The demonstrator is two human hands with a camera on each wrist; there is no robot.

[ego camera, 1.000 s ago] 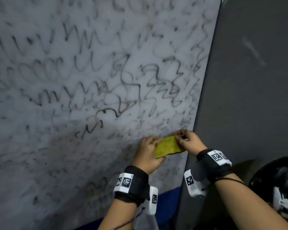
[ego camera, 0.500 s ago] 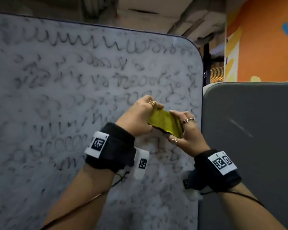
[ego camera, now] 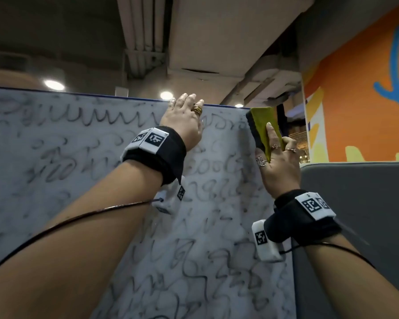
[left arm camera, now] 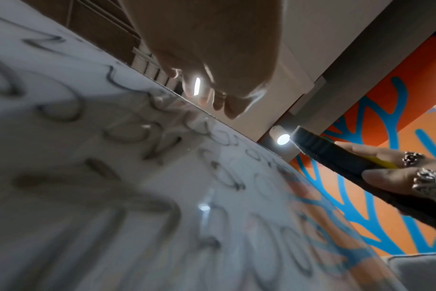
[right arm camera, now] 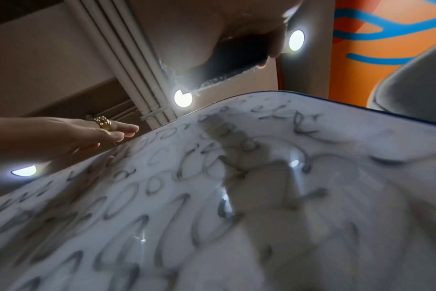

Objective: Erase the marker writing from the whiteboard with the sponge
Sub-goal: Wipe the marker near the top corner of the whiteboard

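Finding: the whiteboard carries looping grey marker writing across nearly its whole visible face, from the top row down to the lower edge of the head view. I judge the erasing barely begun; the lines look faint and smeary in places, but no patch reads as wiped clean, so almost the entire surface is left to do. My right hand grips the sponge, fingers laid along its yellow face and thumb behind the dark underside, holding it upright at the board's top right corner. From the left wrist view the dark side faces the board, but whether it touches the surface I cannot tell. My left hand holds nothing: its fingers are straight and relaxed, reaching to the board's top edge well left of the sponge, apparently steadying the panel. An orange wall with blue shapes and a grey partition stand to the right.
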